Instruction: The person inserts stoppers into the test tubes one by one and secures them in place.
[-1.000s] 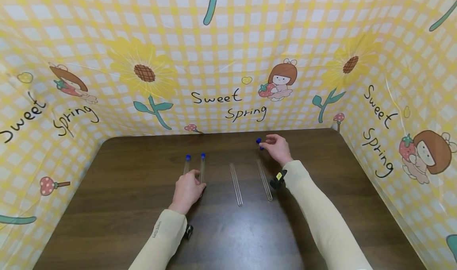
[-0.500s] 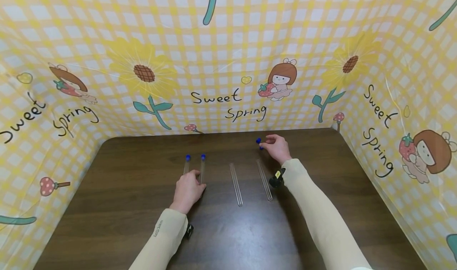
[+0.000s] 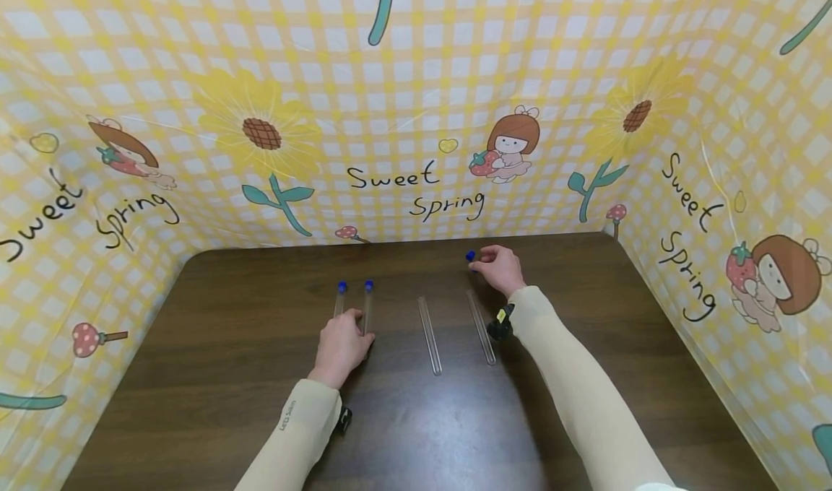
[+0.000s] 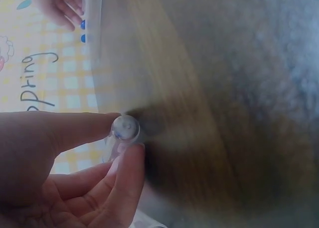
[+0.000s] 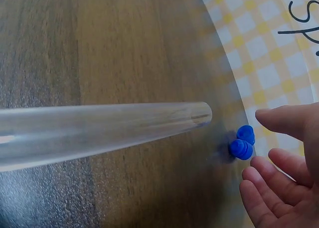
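Note:
My left hand (image 3: pixel 341 348) pinches a clear test tube (image 3: pixel 368 309) with a blue cap between thumb and fingers. In the left wrist view the rounded end of that tube (image 4: pixel 125 127) shows at the fingertips. Beside it lies a second blue-capped test tube (image 3: pixel 339 305), its lower part hidden by the hand. At the back right, my right hand (image 3: pixel 500 269) is beside two loose blue caps (image 3: pixel 470 256). From the right wrist, thumb and fingers stand apart around the side of the caps (image 5: pixel 241 149), without gripping them.
Two uncapped test tubes, a middle one (image 3: pixel 429 336) and a right one (image 3: pixel 481 327), lie on the brown wooden table (image 3: pixel 273 426). A yellow checked cloth (image 3: pixel 390 115) walls the table's back and sides.
My right hand and forearm have shifted slightly left, toward the caps. The left hand keeps its pinch on the capped test tube, almost unmoved.

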The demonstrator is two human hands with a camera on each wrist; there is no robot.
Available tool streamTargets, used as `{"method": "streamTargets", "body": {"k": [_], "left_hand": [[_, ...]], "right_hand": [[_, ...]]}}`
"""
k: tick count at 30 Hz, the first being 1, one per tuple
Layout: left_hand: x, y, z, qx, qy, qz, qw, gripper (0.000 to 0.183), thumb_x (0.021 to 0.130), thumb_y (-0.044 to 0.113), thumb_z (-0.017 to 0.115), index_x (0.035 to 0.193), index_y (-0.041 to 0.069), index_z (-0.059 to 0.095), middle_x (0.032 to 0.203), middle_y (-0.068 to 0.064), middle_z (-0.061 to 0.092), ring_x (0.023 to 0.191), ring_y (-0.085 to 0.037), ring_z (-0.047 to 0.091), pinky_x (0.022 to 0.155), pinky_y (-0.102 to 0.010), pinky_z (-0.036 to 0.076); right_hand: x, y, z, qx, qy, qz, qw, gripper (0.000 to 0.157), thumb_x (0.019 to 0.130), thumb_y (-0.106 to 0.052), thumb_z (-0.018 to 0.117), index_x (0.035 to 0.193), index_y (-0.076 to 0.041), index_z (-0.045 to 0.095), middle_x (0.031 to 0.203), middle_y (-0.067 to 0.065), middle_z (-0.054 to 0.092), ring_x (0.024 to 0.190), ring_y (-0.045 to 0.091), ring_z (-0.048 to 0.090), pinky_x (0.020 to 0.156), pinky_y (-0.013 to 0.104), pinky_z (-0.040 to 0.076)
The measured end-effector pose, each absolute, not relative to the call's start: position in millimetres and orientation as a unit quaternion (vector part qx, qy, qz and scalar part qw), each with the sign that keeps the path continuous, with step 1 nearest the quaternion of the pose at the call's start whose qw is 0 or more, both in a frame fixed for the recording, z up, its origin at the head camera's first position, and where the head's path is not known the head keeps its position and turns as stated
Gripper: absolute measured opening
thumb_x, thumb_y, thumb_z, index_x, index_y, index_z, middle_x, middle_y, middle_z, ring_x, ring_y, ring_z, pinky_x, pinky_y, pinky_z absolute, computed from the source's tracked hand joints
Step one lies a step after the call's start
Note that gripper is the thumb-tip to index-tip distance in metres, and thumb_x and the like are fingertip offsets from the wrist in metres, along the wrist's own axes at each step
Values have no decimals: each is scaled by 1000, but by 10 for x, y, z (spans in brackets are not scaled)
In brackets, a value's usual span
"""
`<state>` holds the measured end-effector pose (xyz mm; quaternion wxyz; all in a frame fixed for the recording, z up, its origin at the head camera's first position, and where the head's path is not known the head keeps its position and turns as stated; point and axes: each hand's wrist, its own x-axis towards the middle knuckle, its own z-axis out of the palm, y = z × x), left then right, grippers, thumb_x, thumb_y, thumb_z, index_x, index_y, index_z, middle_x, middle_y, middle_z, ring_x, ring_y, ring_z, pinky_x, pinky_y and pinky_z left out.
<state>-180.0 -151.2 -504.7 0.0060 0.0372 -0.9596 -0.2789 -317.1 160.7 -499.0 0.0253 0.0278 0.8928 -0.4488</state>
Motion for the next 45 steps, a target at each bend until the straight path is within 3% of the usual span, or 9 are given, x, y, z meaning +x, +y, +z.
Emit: {"method": "streamTargets", "body": {"k": [19,30,38,45], "left_hand": [[-1790,-1508,-5016,42,-961,-273,5,52,87,19,82,129,-6,63,83,-12,70,72,-28,67,67,-48,56],[-1793,-1537,-4978,51,-961,-272,4,51,88,18,81,130,-5,63,74,-5,67,66,-24,66,63,-45,56],[-1793,-1543,-4956,53,-961,-273,10,50,88,17,81,129,-5,63,80,-8,69,68,-24,66,64,-45,56],[-1791,-1528,-4942,47,-960,-274,42,53,88,20,82,129,-6,62,94,-14,69,82,-32,68,72,-50,56]], "right_hand": [[-3189,1555,-5083,19,914,-403,30,46,90,-18,79,128,3,65,117,20,66,108,35,62,93,47,49],[-3151,1525,-5039,-1,930,-366,18,44,91,-22,76,126,4,67,115,20,68,108,36,63,95,46,48],[-3148,1515,-5034,-2,934,-357,19,42,92,-22,76,125,3,68,115,20,69,109,36,63,95,46,48],[-3170,1499,-5064,-1,936,-352,16,41,91,-22,77,124,1,70,115,19,69,108,35,63,94,46,49]]}}
